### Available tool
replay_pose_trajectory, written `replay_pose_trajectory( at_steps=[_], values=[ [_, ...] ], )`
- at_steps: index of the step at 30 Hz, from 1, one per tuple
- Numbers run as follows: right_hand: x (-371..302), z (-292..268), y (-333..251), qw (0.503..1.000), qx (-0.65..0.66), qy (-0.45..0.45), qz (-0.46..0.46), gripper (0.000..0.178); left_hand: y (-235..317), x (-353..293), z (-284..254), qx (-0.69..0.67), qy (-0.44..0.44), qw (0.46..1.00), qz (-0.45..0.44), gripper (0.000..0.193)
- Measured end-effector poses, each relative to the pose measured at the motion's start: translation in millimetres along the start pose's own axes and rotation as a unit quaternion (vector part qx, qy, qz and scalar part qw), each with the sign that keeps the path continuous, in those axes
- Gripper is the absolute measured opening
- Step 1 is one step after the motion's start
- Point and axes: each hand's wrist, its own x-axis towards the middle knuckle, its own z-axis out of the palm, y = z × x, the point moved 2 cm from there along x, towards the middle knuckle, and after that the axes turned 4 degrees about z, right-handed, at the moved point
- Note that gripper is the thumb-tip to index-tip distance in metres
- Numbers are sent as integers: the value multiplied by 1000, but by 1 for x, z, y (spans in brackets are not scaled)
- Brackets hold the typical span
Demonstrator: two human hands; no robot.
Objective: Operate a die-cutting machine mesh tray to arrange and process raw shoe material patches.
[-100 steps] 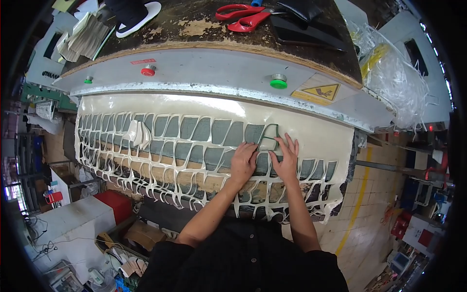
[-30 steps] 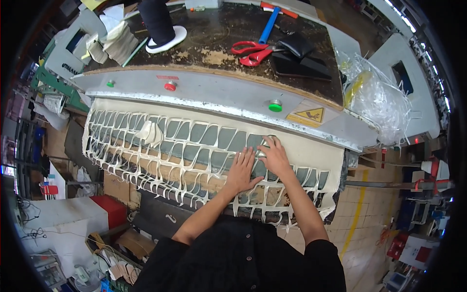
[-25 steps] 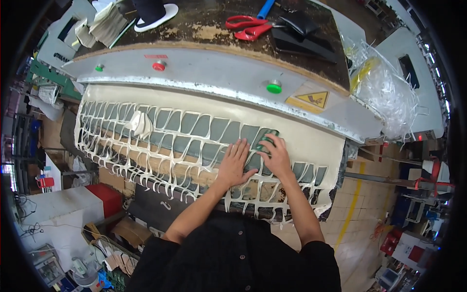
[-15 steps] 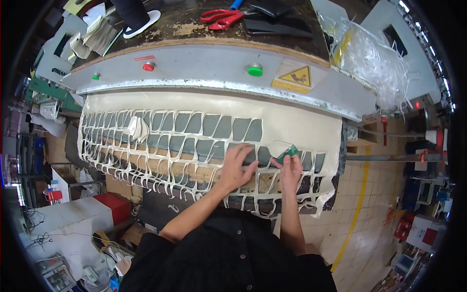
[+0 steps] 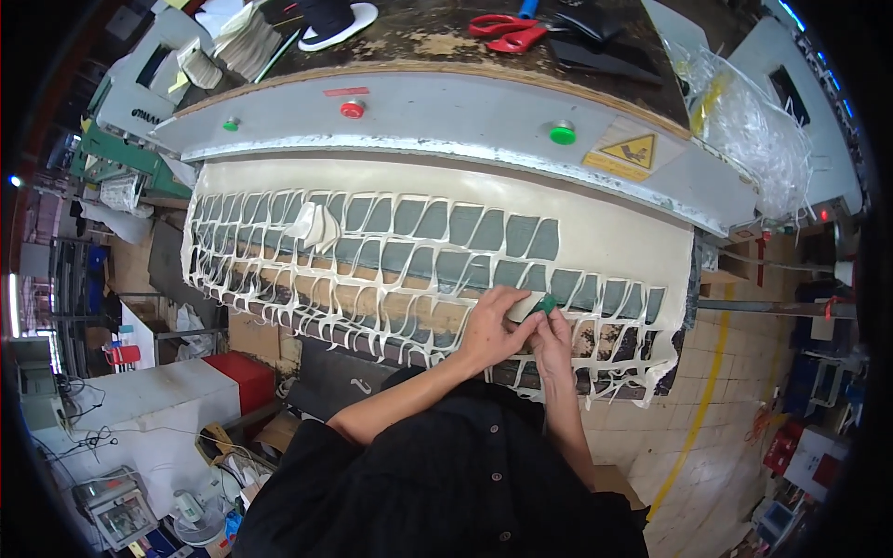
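A cream sheet, like leather, lies across the work surface. Rows of four-sided holes leave thin strips between them. Over its right half my two hands meet. My right hand is closed on a small green piece that looks like a cutting die. Against its left side is a flat cream cut piece, pinched by the thumb and fingers of my left hand. My fingers hide part of both pieces. A small pile of cream cut pieces rests on the sheet's left part.
Behind the sheet runs a grey machine beam with green and red buttons and a yellow warning label. On the wooden top above lie red-handled scissors and a black spool. Clear plastic strips hang at the right.
My left hand has moved right from the sheet to meet my right hand, and now pinches a cream piece beside the green die. The whole view has shifted, with the sheet further right.
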Motion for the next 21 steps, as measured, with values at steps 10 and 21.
replay_pose_trajectory(
  at_steps=[10,21],
  values=[
    [-29,27,14,992,-33,-4,121,29,-32,-38,-43,-109,-12,991,-77,45],
    [-47,45,33,978,-6,-53,199,36,-40,-53,-85,-131,-98,980,-115,48]
  ],
)
